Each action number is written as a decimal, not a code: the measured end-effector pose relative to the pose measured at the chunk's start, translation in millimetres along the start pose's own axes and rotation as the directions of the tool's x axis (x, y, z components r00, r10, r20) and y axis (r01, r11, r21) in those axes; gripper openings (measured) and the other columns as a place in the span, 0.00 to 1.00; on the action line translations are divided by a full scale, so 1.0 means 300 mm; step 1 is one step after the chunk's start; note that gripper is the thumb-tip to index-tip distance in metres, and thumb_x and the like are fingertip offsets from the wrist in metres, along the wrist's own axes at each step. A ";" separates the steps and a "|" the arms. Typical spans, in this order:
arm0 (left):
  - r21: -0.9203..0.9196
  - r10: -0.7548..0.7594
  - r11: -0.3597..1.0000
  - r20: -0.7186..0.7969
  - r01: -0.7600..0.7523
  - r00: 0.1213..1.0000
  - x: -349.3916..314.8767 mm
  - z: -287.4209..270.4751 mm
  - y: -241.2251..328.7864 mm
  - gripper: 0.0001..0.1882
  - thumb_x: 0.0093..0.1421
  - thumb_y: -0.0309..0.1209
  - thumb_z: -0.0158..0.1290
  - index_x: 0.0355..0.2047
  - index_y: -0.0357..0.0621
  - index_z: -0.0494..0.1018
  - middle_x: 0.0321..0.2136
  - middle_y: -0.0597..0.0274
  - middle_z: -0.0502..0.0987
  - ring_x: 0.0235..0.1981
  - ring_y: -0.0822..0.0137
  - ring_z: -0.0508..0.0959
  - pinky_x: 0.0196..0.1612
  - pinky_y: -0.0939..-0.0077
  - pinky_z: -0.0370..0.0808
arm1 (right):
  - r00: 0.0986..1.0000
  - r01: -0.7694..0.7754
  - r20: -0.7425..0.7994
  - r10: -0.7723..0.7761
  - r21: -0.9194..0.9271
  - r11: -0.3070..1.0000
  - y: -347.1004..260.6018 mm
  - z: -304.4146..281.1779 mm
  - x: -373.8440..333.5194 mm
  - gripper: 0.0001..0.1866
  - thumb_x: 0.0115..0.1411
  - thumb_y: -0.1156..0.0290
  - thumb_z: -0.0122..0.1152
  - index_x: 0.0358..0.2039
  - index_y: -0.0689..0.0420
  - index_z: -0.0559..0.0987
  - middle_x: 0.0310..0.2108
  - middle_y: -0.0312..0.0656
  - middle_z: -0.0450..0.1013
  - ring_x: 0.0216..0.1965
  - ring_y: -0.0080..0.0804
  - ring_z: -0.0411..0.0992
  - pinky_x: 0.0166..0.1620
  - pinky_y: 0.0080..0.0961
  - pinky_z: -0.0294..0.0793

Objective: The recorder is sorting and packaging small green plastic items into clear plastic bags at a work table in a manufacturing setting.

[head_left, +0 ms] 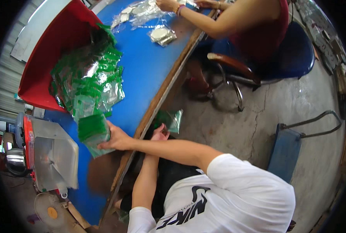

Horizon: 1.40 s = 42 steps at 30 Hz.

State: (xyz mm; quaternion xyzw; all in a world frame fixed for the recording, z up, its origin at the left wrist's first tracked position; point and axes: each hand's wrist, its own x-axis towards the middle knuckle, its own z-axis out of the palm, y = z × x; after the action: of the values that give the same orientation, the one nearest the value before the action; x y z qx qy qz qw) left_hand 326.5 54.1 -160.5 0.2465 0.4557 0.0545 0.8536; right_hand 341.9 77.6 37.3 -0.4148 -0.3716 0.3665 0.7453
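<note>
Blue worktop (149, 70) is carrying a heap of green-topped plastic bags (91, 77). Right hand (116, 139) is clenching a stack of bags (93, 132) at the worktop's edge; left hand (160, 134), below it, is lying released near 1 loose bag (171, 119). Light, limp and slippery, I judge: pinch across the stack.

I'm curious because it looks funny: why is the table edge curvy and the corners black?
Head view: the fisheye lens bends the table edge and leaves a black rim; light glints off the green bags; little looks blurred.
</note>
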 end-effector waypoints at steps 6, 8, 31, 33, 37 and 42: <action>0.161 0.063 0.984 0.107 -0.080 0.992 0.149 0.140 -0.072 0.24 0.64 0.49 0.57 0.53 0.47 0.69 0.51 0.59 0.74 0.53 0.58 0.74 0.58 0.62 0.70 | 0.999 -0.048 0.026 0.047 0.038 0.998 0.026 -0.034 -0.007 0.48 0.44 0.66 0.80 0.63 0.58 0.63 0.51 0.48 0.74 0.53 0.38 0.73 0.56 0.32 0.72; 0.350 -0.031 0.937 0.092 -0.004 0.995 0.031 0.127 -0.107 0.28 0.63 0.47 0.60 0.58 0.47 0.67 0.55 0.59 0.74 0.54 0.61 0.75 0.57 0.66 0.71 | 1.000 -0.002 -0.025 0.004 0.061 0.998 0.035 -0.042 -0.001 0.46 0.44 0.66 0.80 0.62 0.58 0.63 0.50 0.47 0.76 0.51 0.38 0.75 0.54 0.32 0.73; -0.258 0.782 0.593 -0.043 -0.763 0.622 -0.858 -0.333 0.288 0.32 0.62 0.29 0.61 0.64 0.40 0.62 0.61 0.60 0.69 0.61 0.64 0.69 0.67 0.63 0.62 | 0.938 -0.325 0.201 0.284 0.218 0.920 -0.127 0.295 -0.174 0.32 0.54 0.71 0.73 0.59 0.59 0.72 0.51 0.39 0.75 0.51 0.27 0.72 0.57 0.30 0.72; -0.223 0.820 0.534 -0.100 -0.816 0.564 -0.846 -0.335 0.290 0.31 0.61 0.28 0.62 0.63 0.40 0.64 0.60 0.60 0.69 0.61 0.64 0.68 0.66 0.63 0.62 | 0.907 -0.411 0.212 0.365 0.246 0.878 -0.138 0.276 -0.180 0.34 0.54 0.69 0.73 0.60 0.59 0.71 0.53 0.40 0.74 0.54 0.28 0.71 0.59 0.31 0.70; -0.104 0.900 0.396 -0.156 -0.913 0.408 -0.869 -0.329 0.321 0.30 0.59 0.25 0.61 0.61 0.38 0.66 0.58 0.59 0.71 0.58 0.64 0.71 0.63 0.63 0.66 | 0.862 -0.482 0.291 0.414 0.221 0.848 -0.096 0.293 -0.143 0.35 0.55 0.64 0.74 0.61 0.59 0.70 0.56 0.42 0.71 0.61 0.30 0.65 0.64 0.34 0.64; 0.698 0.987 -0.004 0.119 -0.716 0.111 -0.936 -0.431 0.404 0.38 0.50 0.21 0.63 0.62 0.35 0.62 0.54 0.53 0.70 0.56 0.58 0.71 0.59 0.64 0.69 | 0.936 0.020 0.347 0.056 -0.213 0.977 -0.021 0.164 0.010 0.68 0.41 0.56 0.85 0.73 0.52 0.46 0.64 0.54 0.61 0.65 0.46 0.61 0.67 0.43 0.60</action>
State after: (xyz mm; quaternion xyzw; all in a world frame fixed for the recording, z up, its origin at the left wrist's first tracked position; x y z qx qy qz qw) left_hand 75.9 118.7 47.5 0.7153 0.3492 0.4830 0.3649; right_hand 302.5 94.8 62.3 -0.4238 -0.5319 0.3993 0.6148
